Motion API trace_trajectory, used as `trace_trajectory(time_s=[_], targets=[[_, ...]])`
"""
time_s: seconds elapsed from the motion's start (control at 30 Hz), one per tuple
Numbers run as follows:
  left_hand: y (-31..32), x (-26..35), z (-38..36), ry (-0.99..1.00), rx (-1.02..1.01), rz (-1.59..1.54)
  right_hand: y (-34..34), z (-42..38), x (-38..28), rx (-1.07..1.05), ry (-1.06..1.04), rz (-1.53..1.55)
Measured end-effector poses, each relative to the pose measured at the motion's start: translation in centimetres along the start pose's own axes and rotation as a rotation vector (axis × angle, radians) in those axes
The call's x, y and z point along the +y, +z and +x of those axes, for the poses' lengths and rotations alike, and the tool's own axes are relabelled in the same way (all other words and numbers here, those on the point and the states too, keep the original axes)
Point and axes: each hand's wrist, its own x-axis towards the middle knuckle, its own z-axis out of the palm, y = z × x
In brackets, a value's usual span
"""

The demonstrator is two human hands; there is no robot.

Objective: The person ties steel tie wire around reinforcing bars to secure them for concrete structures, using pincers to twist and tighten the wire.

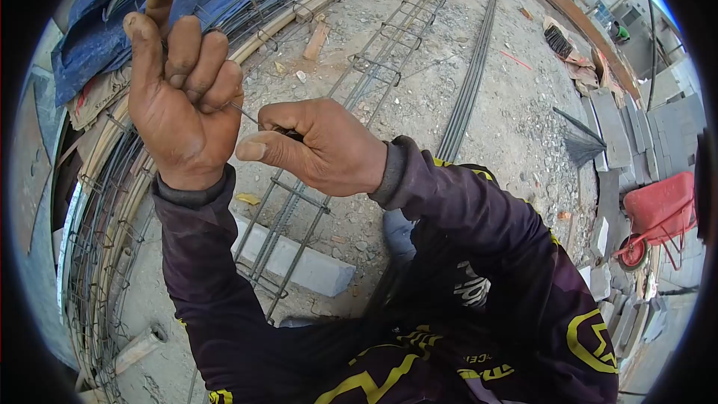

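Note:
My left hand (187,97) is raised palm towards me. Its thumb and index finger stretch upward while the other fingers curl into the palm. A thin piece of metal wire (243,113) spans the small gap between both hands, one end running in under the curled fingers. My right hand (321,146) is closed around the other end, thumb laid along the side. Something dark shows within its grip, mostly hidden by the fingers. Below both hands, a long rebar cage (299,202) with square stirrups lies on the ground, crossing a pale concrete block (318,269).
Bundled bars and bent stirrups (105,254) lie at left beneath a blue tarp (112,30). Straight steel rods (471,67) run along the gravel. At right are stacked grey blocks (613,127), a dark mesh piece (583,150) and a red wheelbarrow (658,206). A person (619,32) is far off.

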Motion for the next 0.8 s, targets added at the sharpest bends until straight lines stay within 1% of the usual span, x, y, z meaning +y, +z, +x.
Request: trace_trajectory(time_s=[0.1,0.13,0.23,0.3,0.37,0.4,0.5,0.53,0.57,0.63,0.73,0.8], targets=[[-0.5,-0.1,0.5,0.043,-0.119,-0.099,0.5,0.1,-0.5,0.061,-0.007,0.130],[-0.1,-0.1,0.4,0.093,-0.068,-0.044,0.4,0.1,-1.1,0.072,0.051,0.224],[0.1,-0.1,0.4,0.182,0.059,0.118,0.7,0.4,-0.9,0.055,0.061,0.278],[-0.3,-0.3,0.2,0.210,0.098,0.218,1.2,0.5,0.1,0.023,0.073,0.285],[-2.0,-0.3,-0.1,0.172,0.068,0.179,0.4,0.2,0.7,-0.070,0.119,0.207],[-2.4,-0.4,0.0,0.159,0.060,0.164,0.1,0.1,0.9,-0.107,0.121,0.225],[-3.4,-0.2,0.2,0.100,-0.005,0.101,-1.1,-0.1,1.2,-0.343,0.289,0.644],[-3.3,-0.3,0.2,0.083,-0.041,0.073,-1.1,-0.2,1.4,-0.368,0.283,0.802],[-3.1,-0.4,0.1,0.070,-0.075,0.047,-1.4,-0.3,1.6,-0.410,0.301,0.831],[-2.9,-1.2,-0.2,0.040,-0.070,0.036,-2.3,-0.3,1.9,-0.493,0.347,0.885],[-3.0,-2.1,-0.9,0.050,-0.071,0.086,-2.3,-0.4,1.2,-0.462,0.491,0.578],[-2.8,-2.3,-1.3,0.051,-0.075,0.100,-1.5,-0.6,1.0,-0.425,0.545,0.501]])
